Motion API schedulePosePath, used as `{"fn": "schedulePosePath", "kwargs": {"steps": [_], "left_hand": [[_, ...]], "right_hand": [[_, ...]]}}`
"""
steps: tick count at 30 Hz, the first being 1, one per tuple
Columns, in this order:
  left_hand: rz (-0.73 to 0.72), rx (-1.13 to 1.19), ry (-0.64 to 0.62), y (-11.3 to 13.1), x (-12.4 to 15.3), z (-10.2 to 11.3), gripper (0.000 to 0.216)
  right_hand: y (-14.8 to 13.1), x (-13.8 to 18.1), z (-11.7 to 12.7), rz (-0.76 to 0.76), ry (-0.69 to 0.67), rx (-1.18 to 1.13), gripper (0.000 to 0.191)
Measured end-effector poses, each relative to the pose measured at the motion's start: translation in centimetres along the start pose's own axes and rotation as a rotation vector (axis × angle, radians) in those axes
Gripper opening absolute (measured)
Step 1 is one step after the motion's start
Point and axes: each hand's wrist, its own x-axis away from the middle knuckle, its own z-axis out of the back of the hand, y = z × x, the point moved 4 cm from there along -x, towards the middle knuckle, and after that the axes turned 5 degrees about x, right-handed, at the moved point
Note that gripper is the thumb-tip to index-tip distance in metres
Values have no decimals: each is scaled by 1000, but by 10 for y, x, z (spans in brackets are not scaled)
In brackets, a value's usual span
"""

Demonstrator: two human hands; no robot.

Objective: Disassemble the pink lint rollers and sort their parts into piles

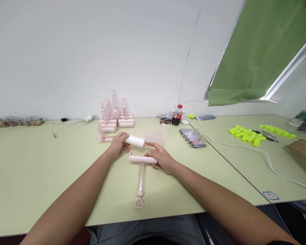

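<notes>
While left fingers clasp the smooth white cylinder, right fingers pinch the glossy pink frame.

At least five upright pink rollers, one loose white roll and one cola bottle.

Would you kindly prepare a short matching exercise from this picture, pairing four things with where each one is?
1. White cylindrical roll
2. Nearest pink plastic roller frame
3. Red-capped plastic bottle of dark drink
4. Cluster of small neon-yellow pieces

A. Upright near the white wall
B. In the right hand
C. On the right side of the pale green table
D. In the left hand

Pairs: 1-D, 2-B, 3-A, 4-C.
</notes>
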Motion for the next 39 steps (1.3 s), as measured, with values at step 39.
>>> {"fn": "schedulePosePath", "kwargs": {"steps": [39], "left_hand": [[94,-110,-283,-5,3,2,45]], "right_hand": [[4,-3,18,-167,-75,-10,25]]}}
